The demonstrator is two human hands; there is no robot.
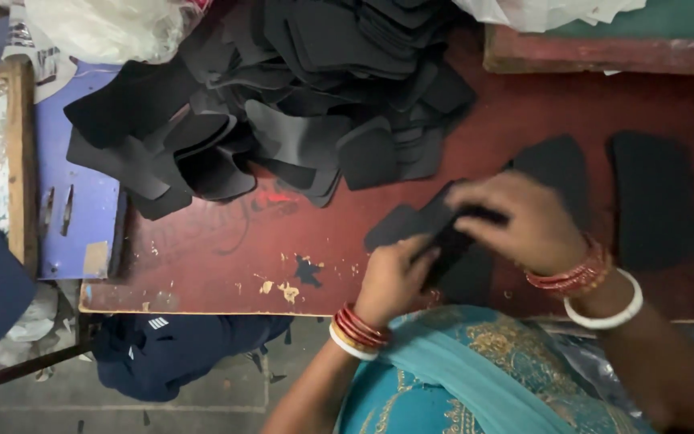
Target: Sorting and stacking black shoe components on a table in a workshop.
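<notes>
Left hand (391,277) and right hand (516,221) — both closed on one black cut piece (419,225) above the red table (226,249) edge. Beyond, two finished-looking pieces (656,201) lie flat; farther back, the large black heap (299,96) — most seemingly still unhandled.

We count two hands: left hand (393,277), right hand (516,221). Beyond the grip lie two flat black pieces (656,201) and one heaped pile (283,104).
</notes>
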